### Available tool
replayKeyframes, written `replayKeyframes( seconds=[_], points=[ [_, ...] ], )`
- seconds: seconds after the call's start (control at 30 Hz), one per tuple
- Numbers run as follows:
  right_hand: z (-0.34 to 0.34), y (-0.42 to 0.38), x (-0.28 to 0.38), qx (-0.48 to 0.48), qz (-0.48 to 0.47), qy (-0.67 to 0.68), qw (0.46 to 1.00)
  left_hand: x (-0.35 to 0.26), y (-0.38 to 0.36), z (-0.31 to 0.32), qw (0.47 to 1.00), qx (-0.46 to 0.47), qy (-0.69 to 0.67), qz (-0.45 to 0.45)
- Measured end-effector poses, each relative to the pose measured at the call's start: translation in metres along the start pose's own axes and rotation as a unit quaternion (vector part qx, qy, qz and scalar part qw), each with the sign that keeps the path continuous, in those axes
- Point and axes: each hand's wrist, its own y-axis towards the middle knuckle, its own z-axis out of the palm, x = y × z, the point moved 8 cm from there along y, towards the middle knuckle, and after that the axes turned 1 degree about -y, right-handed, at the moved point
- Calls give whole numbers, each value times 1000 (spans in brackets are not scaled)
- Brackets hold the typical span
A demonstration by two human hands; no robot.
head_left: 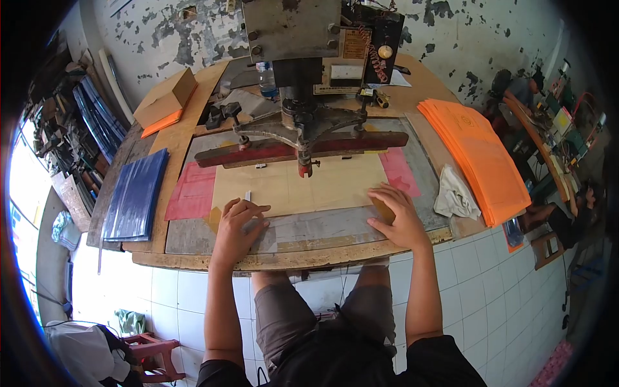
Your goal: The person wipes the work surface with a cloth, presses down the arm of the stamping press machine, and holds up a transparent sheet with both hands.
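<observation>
A pale yellow sheet point(303, 187) lies flat on the grey work plate, with pink pieces point(190, 188) showing at its left and right ends. Over its back edge hangs the press head with a long red bar point(258, 149). My left hand point(240, 226) rests at the sheet's front left corner, fingers bent and apart, near a small metal tab point(247, 195). At the front right corner my right hand point(401, 218) touches the sheet's edge, its thumb and fingers apart. Neither hand holds anything.
Dark blue folders point(135, 197) lie at the left, a brown box point(165, 99) behind them. Orange folders point(474, 158) are stacked at the right beside a white cloth point(455, 193). A bottle point(266, 80) stands behind the press. Another person point(535, 84) is at the far right.
</observation>
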Motion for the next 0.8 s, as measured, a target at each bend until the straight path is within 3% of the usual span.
replayKeyframes(
  seconds=[0.17, 0.37, 0.57, 0.67, 0.8],
  points=[
    [-2, -1, 0, -5, 7, 27, 1000, 9, -5, 2, 1000, 12, 1, -27],
    [-5, -2, 3, -34, -15, 50, 998, 1, -4, -4, 997, -51, -58, 6],
    [-11, -5, 9, -49, 21, 87, 995, 5, -4, -1, 999, -36, -19, 16],
    [-9, -8, 2, -60, -10, 87, 994, 0, -4, -3, 998, -50, -11, 20],
    [-3, -8, -6, -11, -3, 108, 994, -1, -4, -3, 998, -56, -13, 20]
  ],
)
